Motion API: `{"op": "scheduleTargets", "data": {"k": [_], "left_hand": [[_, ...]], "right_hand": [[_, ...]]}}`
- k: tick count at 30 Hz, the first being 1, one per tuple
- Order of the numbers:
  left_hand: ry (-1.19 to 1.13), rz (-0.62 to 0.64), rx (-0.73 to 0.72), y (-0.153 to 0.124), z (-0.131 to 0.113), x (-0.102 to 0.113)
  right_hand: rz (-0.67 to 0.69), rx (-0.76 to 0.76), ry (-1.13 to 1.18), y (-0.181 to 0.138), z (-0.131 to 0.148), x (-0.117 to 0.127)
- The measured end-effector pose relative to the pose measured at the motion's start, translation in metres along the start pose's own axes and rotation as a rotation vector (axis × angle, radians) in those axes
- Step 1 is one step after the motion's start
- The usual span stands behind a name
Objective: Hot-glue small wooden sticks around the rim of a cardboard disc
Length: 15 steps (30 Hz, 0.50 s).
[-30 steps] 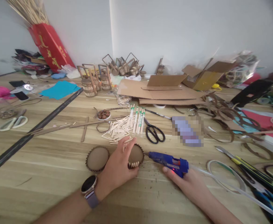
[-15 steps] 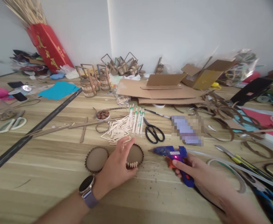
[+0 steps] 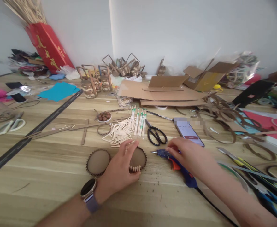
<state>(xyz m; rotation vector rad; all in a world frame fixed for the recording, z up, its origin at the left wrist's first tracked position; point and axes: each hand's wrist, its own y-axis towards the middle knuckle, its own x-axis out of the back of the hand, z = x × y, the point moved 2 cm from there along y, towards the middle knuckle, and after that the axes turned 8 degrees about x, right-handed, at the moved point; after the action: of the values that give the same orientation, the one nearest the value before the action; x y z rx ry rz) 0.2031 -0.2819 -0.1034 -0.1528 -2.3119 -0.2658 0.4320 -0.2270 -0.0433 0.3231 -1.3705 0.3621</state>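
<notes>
My left hand (image 3: 119, 168), wearing a watch, curves around a round brown base (image 3: 138, 157) with a notched rim. Its thumb and fingers rest at opposite edges of the base. A short row of small wooden pegs (image 3: 135, 169) stands along the near rim beside the thumb. A second, similar round base (image 3: 98, 161) lies just to the left, partly behind the hand. My right hand (image 3: 185, 153) is over the blue glue gun (image 3: 187, 176), its fingers loosely bent and apart. The gun lies on the table, its nozzle pointing left; the hand covers part of its body.
Cut wooden sticks (image 3: 119, 130) lie in a pile beyond the bases, beside wrapped chopsticks (image 3: 142, 121). Black scissors (image 3: 156, 134) and a phone (image 3: 188, 132) lie further right. Cutters (image 3: 238, 162) and brown strips (image 3: 226, 116) crowd the right side. Small baskets (image 3: 89, 87) stand behind.
My right hand has let go of the glue gun's handle and moved up and left over its body. The gun now lies on the table. My left hand stays at the base.
</notes>
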Motion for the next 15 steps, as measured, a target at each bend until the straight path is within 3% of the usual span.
{"op": "scheduleTargets", "data": {"k": [2, 3, 9, 15], "left_hand": [[-0.002, 0.005, 0.009, 0.000, 0.000, 0.000], [-0.001, 0.010, 0.013, 0.000, 0.000, 0.000], [0.005, 0.033, 0.018, 0.001, 0.000, 0.000], [-0.007, 0.037, 0.009, 0.002, 0.000, 0.000]], "right_hand": [[0.000, 0.227, 0.104, 0.025, 0.019, 0.000], [0.003, 0.269, 0.126, 0.038, 0.027, -0.002], [0.021, 0.333, 0.177, 0.105, 0.064, -0.028], [0.081, 0.314, 0.158, 0.141, 0.081, -0.053]]}}
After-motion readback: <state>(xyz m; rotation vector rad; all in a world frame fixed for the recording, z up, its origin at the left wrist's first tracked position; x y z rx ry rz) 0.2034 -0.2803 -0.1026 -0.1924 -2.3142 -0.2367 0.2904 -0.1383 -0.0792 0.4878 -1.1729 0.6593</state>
